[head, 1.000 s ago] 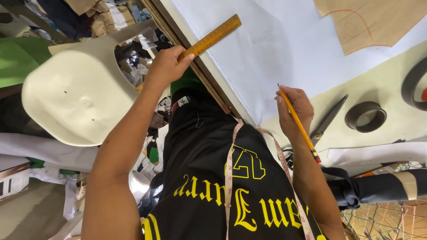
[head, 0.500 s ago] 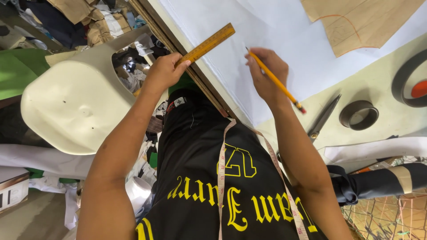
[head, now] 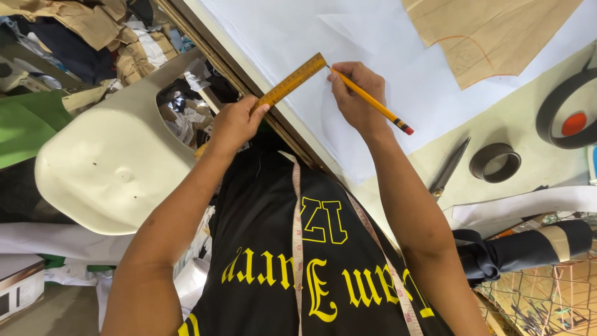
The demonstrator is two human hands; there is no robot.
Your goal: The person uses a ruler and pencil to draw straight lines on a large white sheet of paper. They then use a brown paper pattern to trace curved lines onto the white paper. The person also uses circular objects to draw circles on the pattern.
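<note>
Yellow ruler (head: 291,81) with dark markings; beside it an orange-yellow pencil (head: 372,103), red-and-black tipped, over white paper (head: 348,37); brown pattern paper (head: 491,31) beyond

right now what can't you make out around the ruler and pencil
- Pencil tip: head view, too small to tell if it touches the white paper.
- Ruler near end: under the left hand.
- Right hand grip: fingers curl away, hidden.
- Brown pattern piece and black ring: cut by frame edges.

— What is the ruler (head: 291,81) made of?
— Yellow wood, matt, like the painted pencil (head: 371,101).
— And beneath them?
— Smooth white paper (head: 348,43), tan pattern paper (head: 497,37); nearby, steel scissors (head: 449,169), a glossy plastic chair (head: 112,168).
</note>
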